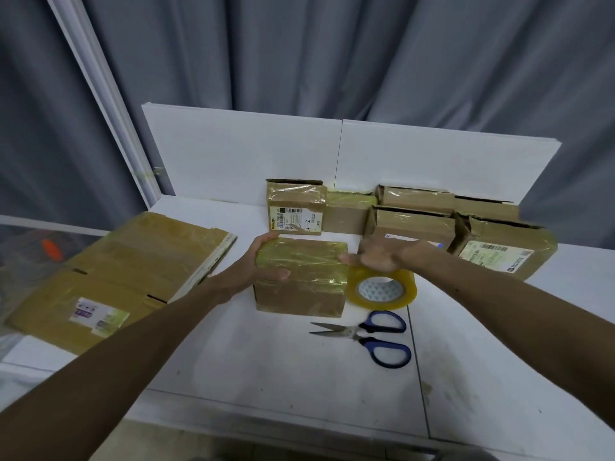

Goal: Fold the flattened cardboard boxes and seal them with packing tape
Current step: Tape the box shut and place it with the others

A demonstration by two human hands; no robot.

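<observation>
A folded cardboard box, taped across its top, stands on the white table in the middle. My left hand grips the box's left end, fingers over the far top corner and thumb on the top. My right hand hovers by the box's right edge with fingers straight, its fingertips at the box's top right edge. Under that hand lies a roll of clear yellowish packing tape. Blue-handled scissors lie open in front of the roll.
A stack of flattened cardboard boxes lies at the left. Several taped boxes stand in rows at the back against white boards. Grey curtains hang behind. The table's front edge runs near the bottom.
</observation>
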